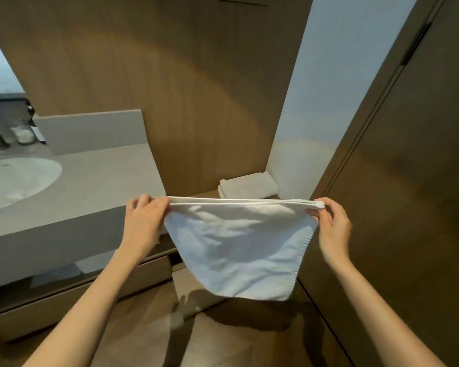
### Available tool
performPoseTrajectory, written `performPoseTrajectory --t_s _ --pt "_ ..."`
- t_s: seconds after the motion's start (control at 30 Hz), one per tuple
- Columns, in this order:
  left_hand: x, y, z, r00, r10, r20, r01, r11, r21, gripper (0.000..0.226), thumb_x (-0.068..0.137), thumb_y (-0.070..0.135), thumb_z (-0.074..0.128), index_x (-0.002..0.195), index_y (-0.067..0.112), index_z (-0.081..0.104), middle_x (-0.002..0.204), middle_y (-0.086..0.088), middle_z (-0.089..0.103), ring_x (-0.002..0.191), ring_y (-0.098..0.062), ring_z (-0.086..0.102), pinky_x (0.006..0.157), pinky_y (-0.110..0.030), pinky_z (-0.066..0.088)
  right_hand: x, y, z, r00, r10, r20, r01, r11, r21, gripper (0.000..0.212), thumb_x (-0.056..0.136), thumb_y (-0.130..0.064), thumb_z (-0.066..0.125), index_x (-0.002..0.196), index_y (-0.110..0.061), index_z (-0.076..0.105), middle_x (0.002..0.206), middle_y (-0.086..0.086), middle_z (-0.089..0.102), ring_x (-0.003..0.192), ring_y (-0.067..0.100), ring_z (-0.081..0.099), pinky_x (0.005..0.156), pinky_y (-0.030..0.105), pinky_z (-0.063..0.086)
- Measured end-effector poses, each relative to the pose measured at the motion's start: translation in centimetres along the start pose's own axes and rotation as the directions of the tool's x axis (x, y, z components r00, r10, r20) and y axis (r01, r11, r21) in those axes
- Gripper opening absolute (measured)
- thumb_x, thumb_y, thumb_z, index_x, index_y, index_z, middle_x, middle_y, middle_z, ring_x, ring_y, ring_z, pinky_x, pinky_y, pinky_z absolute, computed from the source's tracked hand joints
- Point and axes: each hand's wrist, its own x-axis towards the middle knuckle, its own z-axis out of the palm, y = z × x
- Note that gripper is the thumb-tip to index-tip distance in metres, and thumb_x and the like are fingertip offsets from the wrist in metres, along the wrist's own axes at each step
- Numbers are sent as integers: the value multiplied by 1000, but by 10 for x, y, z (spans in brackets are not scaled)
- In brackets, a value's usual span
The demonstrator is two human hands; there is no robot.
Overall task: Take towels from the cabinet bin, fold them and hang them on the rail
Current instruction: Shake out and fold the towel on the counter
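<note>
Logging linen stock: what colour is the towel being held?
Plain white towel, clearest in the head view.

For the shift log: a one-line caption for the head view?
The left hand and right hand pinch the top corners of a white towel, taut in mid-air, folded towels behind.

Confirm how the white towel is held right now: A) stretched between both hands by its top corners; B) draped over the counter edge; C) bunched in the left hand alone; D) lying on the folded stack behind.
A: the left hand and right hand each pinch a top corner of the white towel, whose body hangs free in the air.
</note>
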Motion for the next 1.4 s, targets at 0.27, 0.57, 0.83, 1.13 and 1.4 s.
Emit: performPoseTrajectory --t_s 0.27,0.57,0.83,1.13,1.4 --pt "-50 -34 -28 987 97 125 -127 954 271 54 56 -16 74 96 9 48 90 -13 57 71 -33 46 55 -38 35 -46 46 49 971 78 224 -69 997 -45 24 99 -4 45 110 -16 62 109 2 62 101 18 62 84 25 51" --pt "-84 -93 -67 977 -107 182 49 953 299 33 94 39 36 90 13 57 79 -3 61 67 -27 46 52 -34 33 -34 8 117 872 115 475 -178 980 90 15 101 -12 47 109 -16 59 105 16 65 69 11 70 64 21 57" --pt "-77 -155 -78 962 -263 72 243 946 215 14 86 19 69 88 15 56 77 -3 64 72 -25 43 62 -35 32 -30 -39 191 843 78 532 -169 978 125 14 101 -15 48 111 -13 58 92 12 69 65 2 67 57 9 49" --pt "-19 -286 -67 964 -261 51 250 955 162 36 99 42 25 91 19 52 74 5 49 72 -22 38 62 -37 32 -3 -102 323 872 34 488 -180 950 257 14 99 -11 51 101 -21 61 99 6 68 80 13 72 72 21 58" --pt "60 -371 -51 980 -200 -18 199 956 216 28 99 34 38 79 16 45 64 1 47 71 -23 31 61 -36 27 29 -147 414 952 46 304 -133 954 269 13 98 -9 51 101 -16 62 107 12 67 89 21 68 81 27 57"
